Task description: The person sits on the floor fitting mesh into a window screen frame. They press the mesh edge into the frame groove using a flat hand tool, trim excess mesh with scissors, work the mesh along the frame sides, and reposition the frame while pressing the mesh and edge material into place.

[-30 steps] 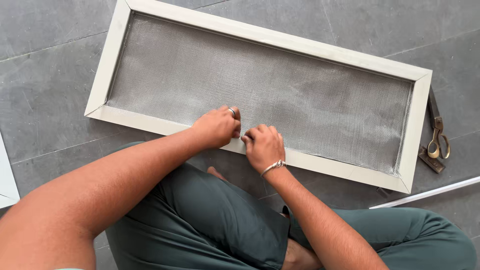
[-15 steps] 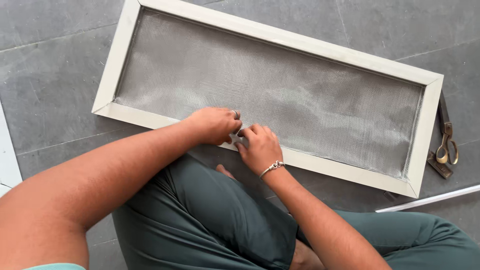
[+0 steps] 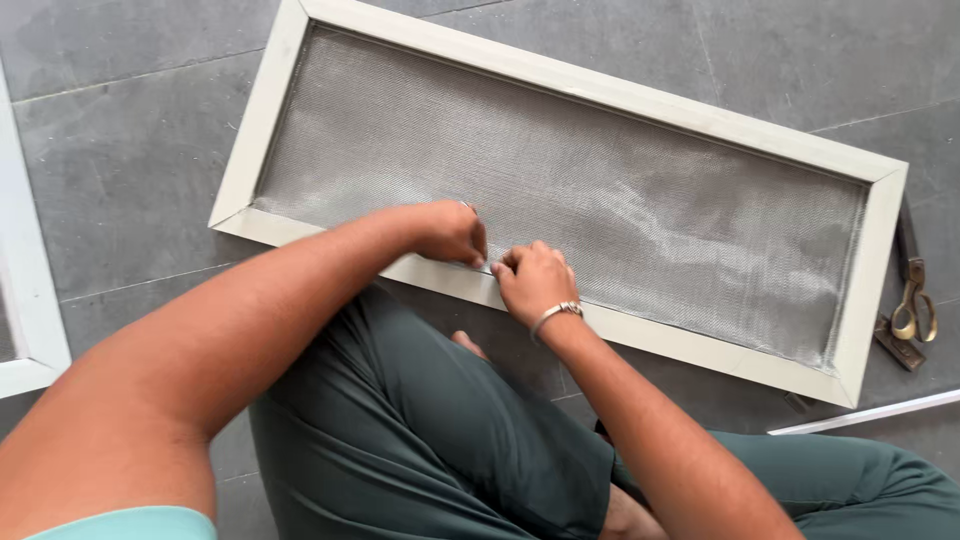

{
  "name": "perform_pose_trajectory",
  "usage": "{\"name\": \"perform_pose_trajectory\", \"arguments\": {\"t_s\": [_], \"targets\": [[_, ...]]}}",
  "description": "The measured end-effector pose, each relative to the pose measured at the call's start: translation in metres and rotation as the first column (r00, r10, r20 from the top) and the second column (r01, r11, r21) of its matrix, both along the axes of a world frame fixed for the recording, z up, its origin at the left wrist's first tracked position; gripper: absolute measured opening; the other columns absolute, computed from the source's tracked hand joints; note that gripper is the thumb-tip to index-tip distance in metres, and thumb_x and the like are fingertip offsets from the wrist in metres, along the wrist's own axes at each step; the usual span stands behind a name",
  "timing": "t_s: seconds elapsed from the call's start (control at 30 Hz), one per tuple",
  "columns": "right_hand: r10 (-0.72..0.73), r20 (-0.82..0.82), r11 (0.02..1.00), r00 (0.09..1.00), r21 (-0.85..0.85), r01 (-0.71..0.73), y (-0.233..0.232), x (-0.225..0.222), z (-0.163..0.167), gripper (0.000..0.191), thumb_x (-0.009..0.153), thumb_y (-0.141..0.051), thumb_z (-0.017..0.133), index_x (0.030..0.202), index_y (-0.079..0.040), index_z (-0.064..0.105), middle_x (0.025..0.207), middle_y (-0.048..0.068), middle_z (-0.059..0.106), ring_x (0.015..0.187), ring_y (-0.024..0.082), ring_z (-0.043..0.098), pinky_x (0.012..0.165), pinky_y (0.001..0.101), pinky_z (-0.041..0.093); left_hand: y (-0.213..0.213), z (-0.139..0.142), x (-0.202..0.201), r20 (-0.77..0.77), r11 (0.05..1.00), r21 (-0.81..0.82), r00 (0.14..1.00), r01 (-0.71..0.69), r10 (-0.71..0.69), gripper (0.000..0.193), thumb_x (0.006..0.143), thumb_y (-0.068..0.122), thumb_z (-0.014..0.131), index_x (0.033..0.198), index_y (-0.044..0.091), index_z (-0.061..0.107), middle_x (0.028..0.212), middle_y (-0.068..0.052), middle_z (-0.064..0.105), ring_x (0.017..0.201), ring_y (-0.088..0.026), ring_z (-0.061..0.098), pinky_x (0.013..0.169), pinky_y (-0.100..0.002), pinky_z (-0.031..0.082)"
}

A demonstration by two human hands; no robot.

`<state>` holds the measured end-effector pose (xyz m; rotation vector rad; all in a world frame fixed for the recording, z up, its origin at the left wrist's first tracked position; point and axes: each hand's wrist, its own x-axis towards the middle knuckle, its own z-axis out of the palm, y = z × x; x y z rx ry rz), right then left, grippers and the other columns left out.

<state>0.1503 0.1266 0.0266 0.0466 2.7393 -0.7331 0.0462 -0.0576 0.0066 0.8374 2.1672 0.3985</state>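
Floor of large grey stone tiles (image 3: 120,180), matte, thin grout lines running across; daylight, no walls in view. Person seated on the floor, dark green trousers (image 3: 430,440), a bare foot just showing between the legs. Flat on the tiles in front of the knees: a long rectangular frame (image 3: 640,100), pale cream, mitred corners, filled with fine grey mesh (image 3: 560,190) that ripples slightly toward the right end. Both hands meet on the near rail of the frame, about the middle of its length. Left hand (image 3: 450,232) curled, fingertips pressed down where mesh meets rail, a ring on one finger; right hand (image 3: 535,280) beside it, nearly touching, fingers bent and pinched at the same edge, a metal bangle on the wrist. Whether anything small is held between the fingers cannot be told; both hands are closed down on the mesh edge. Scissors (image 3: 912,300) with brass-coloured handles lie on the tiles just past the frame's right end. A thin white strip (image 3: 870,412) lies near the right knee. A second pale frame (image 3: 30,300) shows at the left edge. Against half a second earlier: hands at the same spot on the rail; the view has shifted so the frame sits further right and more of the left-hand frame shows.
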Motion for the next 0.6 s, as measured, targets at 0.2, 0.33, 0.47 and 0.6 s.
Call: {"name": "perform_pose_trajectory", "arguments": {"t_s": [0.2,0.33,0.47,0.6], "targets": [[0.161,-0.330,0.982,0.930,-0.045,-0.185,-0.013,0.029,0.003,0.020,0.082,-0.025,0.076,0.099,-0.014,0.076,0.100,0.007,0.066,0.101,0.029,0.061,0.091,0.0444,0.049,-0.074,0.037,-0.003,0.013,0.998,0.024,0.998,0.062,-0.062,0.051,0.073,0.039,0.086,0.121,0.025,0.074,0.126,-0.008,0.066,0.120,-0.031,0.063,0.102,-0.044,0.050],[0.167,-0.405,0.982,0.899,-0.011,-0.187,-0.025,0.033,0.001,0.019,0.081,-0.026,0.080,0.096,-0.015,0.075,0.098,0.004,0.066,0.096,0.027,0.061,0.086,0.0432,0.050,-0.084,0.035,0.048,-0.441,0.980,0.179,0.897,0.086,0.002,0.041,0.075,0.043,0.082,0.112,0.027,0.075,0.119,-0.002,0.069,0.108,-0.029,0.064,0.088,-0.046,0.049],[0.144,-0.449,0.988,0.882,0.010,-0.156,-0.031,0.030,-0.003,0.017,0.084,-0.029,0.080,0.093,-0.016,0.075,0.093,0.001,0.066,0.091,0.025,0.061,0.081,0.0420,0.050,-0.071,0.010,0.080,-0.690,0.934,0.336,0.707,0.123,0.155,0.028,0.085,0.038,0.078,0.109,0.026,0.073,0.111,0.006,0.070,0.097,-0.020,0.063,0.085,-0.042,0.044],[0.132,-0.514,0.990,0.848,0.029,-0.137,-0.034,0.033,-0.007,0.014,0.084,-0.028,0.078,0.092,-0.016,0.075,0.093,-0.001,0.066,0.091,0.025,0.061,0.081,0.0421,0.049,-0.069,-0.003,0.086,-0.705,0.891,0.439,0.660,0.120,0.258,0.020,0.092,0.032,0.075,0.109,0.022,0.070,0.114,0.009,0.068,0.102,-0.016,0.062,0.091,-0.041,0.043]]}}
